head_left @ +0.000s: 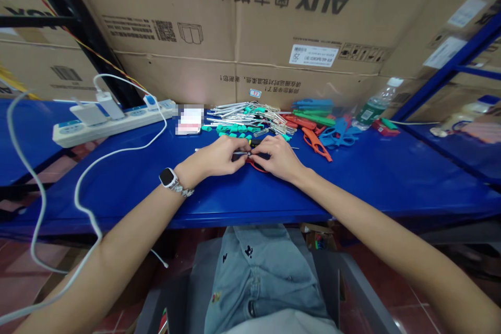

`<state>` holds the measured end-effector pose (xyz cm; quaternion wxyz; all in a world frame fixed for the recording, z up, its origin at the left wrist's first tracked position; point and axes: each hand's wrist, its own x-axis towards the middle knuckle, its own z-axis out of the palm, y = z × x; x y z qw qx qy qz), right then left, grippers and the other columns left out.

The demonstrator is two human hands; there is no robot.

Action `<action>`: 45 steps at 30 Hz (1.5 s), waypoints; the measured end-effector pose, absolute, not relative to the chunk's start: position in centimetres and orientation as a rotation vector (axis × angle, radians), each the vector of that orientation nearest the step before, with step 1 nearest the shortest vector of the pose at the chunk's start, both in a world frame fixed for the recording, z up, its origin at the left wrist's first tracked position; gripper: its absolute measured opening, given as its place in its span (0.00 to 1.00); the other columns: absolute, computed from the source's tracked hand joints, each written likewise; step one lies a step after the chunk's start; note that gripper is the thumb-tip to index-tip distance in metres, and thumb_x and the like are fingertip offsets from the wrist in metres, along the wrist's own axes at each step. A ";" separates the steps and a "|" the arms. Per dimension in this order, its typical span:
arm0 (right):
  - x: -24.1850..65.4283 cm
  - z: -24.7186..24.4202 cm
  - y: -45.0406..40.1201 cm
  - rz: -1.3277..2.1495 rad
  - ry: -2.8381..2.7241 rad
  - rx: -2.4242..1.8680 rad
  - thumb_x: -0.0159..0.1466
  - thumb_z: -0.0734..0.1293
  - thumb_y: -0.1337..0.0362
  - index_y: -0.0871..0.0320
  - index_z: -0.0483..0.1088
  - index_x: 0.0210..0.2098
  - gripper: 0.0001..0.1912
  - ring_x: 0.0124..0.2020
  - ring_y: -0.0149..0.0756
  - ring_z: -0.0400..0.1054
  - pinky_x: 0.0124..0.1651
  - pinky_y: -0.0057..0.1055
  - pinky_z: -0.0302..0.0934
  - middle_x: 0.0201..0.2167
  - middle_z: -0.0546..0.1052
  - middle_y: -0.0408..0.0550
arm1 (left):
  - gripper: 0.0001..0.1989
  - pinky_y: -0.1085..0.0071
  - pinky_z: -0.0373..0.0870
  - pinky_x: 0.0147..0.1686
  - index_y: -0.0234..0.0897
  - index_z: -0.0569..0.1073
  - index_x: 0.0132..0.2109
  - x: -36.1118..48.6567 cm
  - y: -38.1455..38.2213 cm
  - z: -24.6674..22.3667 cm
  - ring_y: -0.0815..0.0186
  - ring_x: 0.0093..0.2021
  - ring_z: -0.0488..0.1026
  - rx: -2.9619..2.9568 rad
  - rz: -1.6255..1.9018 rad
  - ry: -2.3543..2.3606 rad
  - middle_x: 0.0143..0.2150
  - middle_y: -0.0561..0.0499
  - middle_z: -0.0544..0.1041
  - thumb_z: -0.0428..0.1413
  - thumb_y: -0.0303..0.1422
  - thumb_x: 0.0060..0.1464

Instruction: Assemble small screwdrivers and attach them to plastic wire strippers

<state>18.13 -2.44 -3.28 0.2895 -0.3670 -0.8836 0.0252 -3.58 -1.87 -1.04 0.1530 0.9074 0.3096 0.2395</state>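
Over the blue tabletop (219, 193), my left hand (223, 156) pinches a thin silver metal rod (239, 153) that points toward my right hand. My right hand (279, 157) is closed at the rod's end, fingertips meeting those of the left; whatever small part sits between them is hidden. Just under the hands a red loop (257, 167) shows, with a black and yellow piece (254, 142) behind it; I cannot tell if they belong to one tool. Beyond the hands lie several small green plastic pieces (238, 128) and a pile of silver rods (242, 109).
Orange plastic parts (316, 144) and blue plastic parts (340, 133) lie right of the pile, near a water bottle (371, 109). A power strip (136, 118) with a white cable (117, 148) is at left. A large cardboard box (242, 36) stands behind.
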 end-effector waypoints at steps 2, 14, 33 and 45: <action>18.1 -3.2 -2.7 0.079 -2.354 -0.996 0.66 0.71 0.67 0.56 0.80 0.35 0.05 0.41 0.42 0.73 0.46 0.40 0.55 0.34 0.83 0.48 | 0.06 0.67 0.68 0.36 0.35 0.76 0.39 -3.2 -2.0 -1.2 0.64 0.33 0.75 2.635 0.719 0.927 0.36 0.47 0.81 0.54 0.28 0.60; 18.8 -2.9 -3.7 0.243 -2.355 -1.050 0.57 0.69 0.69 0.56 0.76 0.45 0.16 0.47 0.49 0.73 0.52 0.46 0.60 0.44 0.82 0.51 | 0.05 0.69 0.62 0.31 0.36 0.74 0.31 -2.7 -2.2 -1.1 0.68 0.27 0.67 2.625 0.711 1.014 0.27 0.51 0.74 0.56 0.29 0.56; 19.5 -3.7 -2.8 0.380 -2.314 -1.001 0.65 0.75 0.62 0.57 0.76 0.41 0.08 0.43 0.40 0.71 0.47 0.38 0.64 0.42 0.77 0.50 | 0.07 0.70 0.70 0.35 0.35 0.78 0.38 -3.9 -0.9 -2.1 0.68 0.31 0.74 2.543 0.710 0.954 0.34 0.48 0.79 0.57 0.30 0.63; 19.3 -3.8 -3.0 0.336 -2.310 -1.025 0.66 0.73 0.60 0.56 0.77 0.41 0.07 0.43 0.41 0.71 0.48 0.39 0.65 0.43 0.75 0.50 | 0.11 0.63 0.73 0.47 0.38 0.83 0.45 -5.1 -0.4 -2.0 0.62 0.41 0.78 2.712 0.597 0.835 0.43 0.44 0.81 0.54 0.31 0.67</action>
